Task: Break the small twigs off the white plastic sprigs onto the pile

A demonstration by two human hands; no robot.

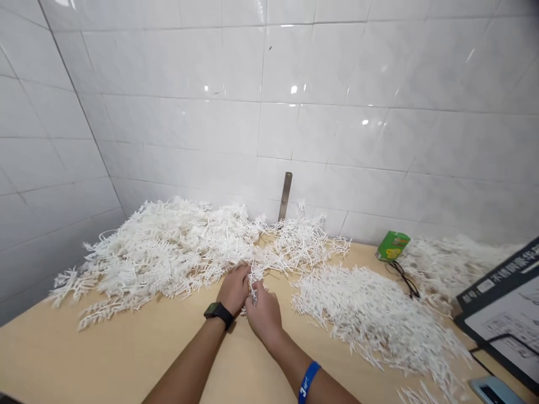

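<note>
My left hand (234, 289), with a black watch on its wrist, is closed around a white branched plastic piece (255, 274). Close against it, my right hand (265, 315) pinches the same piece, its fingertips partly hidden. Beyond and to the left spreads a large heap of white branched plastic pieces (168, 247). A smaller tangled clump (301, 238) sits just past my hands, near the wall. To the right lies a pile of short loose white bits (370, 314). Everything rests on a light wooden table (126, 353).
A green box (392, 246) stands at the back right beside a black cable (404, 278) and another white pile (458, 261). A dark printed carton (505, 314) leans at the right edge, with a light-blue device (492, 390) below. A metal bracket (285, 196) is fixed to the tiled wall.
</note>
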